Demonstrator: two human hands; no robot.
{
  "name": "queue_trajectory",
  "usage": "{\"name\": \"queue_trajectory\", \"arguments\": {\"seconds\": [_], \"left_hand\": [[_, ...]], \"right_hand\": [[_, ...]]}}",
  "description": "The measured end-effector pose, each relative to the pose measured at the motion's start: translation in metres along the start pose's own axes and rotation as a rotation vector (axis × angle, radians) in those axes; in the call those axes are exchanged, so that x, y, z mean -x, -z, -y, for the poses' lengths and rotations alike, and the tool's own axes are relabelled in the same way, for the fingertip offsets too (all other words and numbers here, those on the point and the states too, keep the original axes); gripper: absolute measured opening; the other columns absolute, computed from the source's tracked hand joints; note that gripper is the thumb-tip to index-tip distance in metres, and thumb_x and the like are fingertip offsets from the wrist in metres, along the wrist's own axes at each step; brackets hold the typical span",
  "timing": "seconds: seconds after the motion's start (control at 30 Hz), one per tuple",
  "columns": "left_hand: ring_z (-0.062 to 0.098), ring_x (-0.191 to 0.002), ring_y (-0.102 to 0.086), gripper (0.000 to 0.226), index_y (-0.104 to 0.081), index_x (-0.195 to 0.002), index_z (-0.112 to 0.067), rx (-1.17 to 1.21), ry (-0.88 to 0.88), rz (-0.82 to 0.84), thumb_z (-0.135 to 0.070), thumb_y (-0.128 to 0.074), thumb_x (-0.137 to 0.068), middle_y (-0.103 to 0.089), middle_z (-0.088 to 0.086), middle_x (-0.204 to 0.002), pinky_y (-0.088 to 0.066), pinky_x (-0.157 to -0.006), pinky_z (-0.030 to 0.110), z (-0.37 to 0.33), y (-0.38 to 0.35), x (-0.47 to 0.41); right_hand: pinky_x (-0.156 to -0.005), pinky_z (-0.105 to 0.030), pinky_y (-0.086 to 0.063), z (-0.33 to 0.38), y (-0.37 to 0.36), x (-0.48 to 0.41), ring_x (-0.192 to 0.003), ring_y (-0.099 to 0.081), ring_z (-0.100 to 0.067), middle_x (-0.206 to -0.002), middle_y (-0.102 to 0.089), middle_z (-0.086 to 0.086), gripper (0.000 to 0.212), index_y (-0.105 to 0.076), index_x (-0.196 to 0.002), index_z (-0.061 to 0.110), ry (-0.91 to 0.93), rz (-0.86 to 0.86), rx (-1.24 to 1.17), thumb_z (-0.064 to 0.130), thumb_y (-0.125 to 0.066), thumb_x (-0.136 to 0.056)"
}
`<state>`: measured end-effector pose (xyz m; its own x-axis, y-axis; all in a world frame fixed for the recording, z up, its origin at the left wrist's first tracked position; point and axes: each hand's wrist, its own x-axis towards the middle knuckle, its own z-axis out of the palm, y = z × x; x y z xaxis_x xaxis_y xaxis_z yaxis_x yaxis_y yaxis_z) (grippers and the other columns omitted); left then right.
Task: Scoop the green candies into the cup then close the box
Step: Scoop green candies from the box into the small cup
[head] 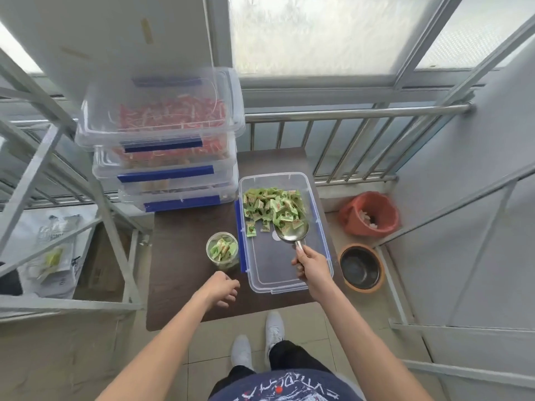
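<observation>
The right hand [312, 266] has its fingers wrapped around the handle of a metal scoop [291, 231], gripping it firmly. The scoop's bowl lies inside the open clear box [318, 227], pushed into the near edge of the green candies [272, 206], with a few wrapped pieces resting in it. The candies sit heaped in the far half of the box; the near half is bare, and two loose pieces lie just beside the heap on the left.

The left hand [221, 287] holds nothing; its fingers are loosely curled and it hovers over the dark table [185, 285], near the cup [222, 251] but apart from it. The cup stands upright just beside the box's left wall and already contains green candies.

Behind the cup, at the table's far left, stands a stack of lidded clear boxes [165, 151] with blue clasps, the upper ones showing red candies. On the floor to the right sit an orange bucket [367, 214] and a dark bowl [360, 267].
</observation>
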<state>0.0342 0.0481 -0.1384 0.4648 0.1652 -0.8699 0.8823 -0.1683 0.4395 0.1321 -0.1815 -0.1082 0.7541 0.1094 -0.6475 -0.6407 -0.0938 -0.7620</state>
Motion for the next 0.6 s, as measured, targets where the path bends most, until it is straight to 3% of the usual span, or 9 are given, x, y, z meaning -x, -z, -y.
{"name": "queue_trajectory", "arguments": {"seconds": [0.17,0.27,0.37,0.43,0.6], "left_hand": [[0.025,-0.087,-0.074,0.024,-0.06,-0.113,-0.003,0.078,-0.037,-0.226,-0.013,-0.061,-0.091,-0.072,0.017,-0.105,-0.06,-0.075,0.037,0.006,0.019,0.006],[0.025,-0.085,-0.072,0.051,-0.045,-0.131,-0.011,0.174,-0.116,-0.34,-0.013,-0.069,-0.086,-0.068,0.011,-0.105,-0.057,-0.067,0.035,0.007,0.03,0.008],[0.029,-0.105,-0.068,0.077,-0.04,-0.144,-0.024,0.173,-0.247,-0.373,-0.018,-0.08,-0.079,-0.062,0.011,-0.124,-0.06,-0.083,0.042,0.008,0.039,0.008],[0.029,-0.115,-0.064,0.081,-0.04,-0.145,-0.031,0.144,-0.307,-0.356,-0.021,-0.083,-0.077,-0.063,0.006,-0.126,-0.057,-0.095,0.05,0.007,0.041,0.009],[0.028,-0.111,-0.065,0.077,-0.04,-0.146,-0.03,0.111,-0.351,-0.339,-0.02,-0.082,-0.082,-0.064,0.0,-0.12,-0.056,-0.095,0.051,0.002,0.037,0.015]], "right_hand": [[-0.046,-0.02,-0.028,0.013,-0.004,0.026,-0.048,-0.035,-0.008,-0.067,-0.052,-0.003,0.021,-0.072,-0.109,0.012,0.008,0.174,0.091,0.018,-0.052,-0.107],[-0.045,-0.019,-0.028,0.02,-0.012,0.039,-0.048,-0.035,-0.008,-0.067,-0.052,-0.004,0.022,-0.07,-0.115,0.008,0.007,0.284,0.197,0.018,-0.052,-0.107],[-0.045,-0.019,-0.028,0.027,-0.023,0.049,-0.051,-0.035,-0.008,-0.068,-0.051,-0.005,0.027,-0.07,-0.118,0.004,-0.003,0.363,0.324,0.02,-0.052,-0.107],[-0.045,-0.019,-0.028,0.032,-0.03,0.055,-0.051,-0.035,-0.008,-0.069,-0.051,-0.006,0.028,-0.071,-0.118,0.004,-0.014,0.393,0.409,0.022,-0.052,-0.107],[-0.045,-0.019,-0.033,0.052,-0.046,0.068,-0.05,-0.038,-0.009,-0.066,-0.055,-0.003,0.033,-0.073,-0.112,0.003,-0.011,0.37,0.68,0.029,-0.053,-0.106]]}}
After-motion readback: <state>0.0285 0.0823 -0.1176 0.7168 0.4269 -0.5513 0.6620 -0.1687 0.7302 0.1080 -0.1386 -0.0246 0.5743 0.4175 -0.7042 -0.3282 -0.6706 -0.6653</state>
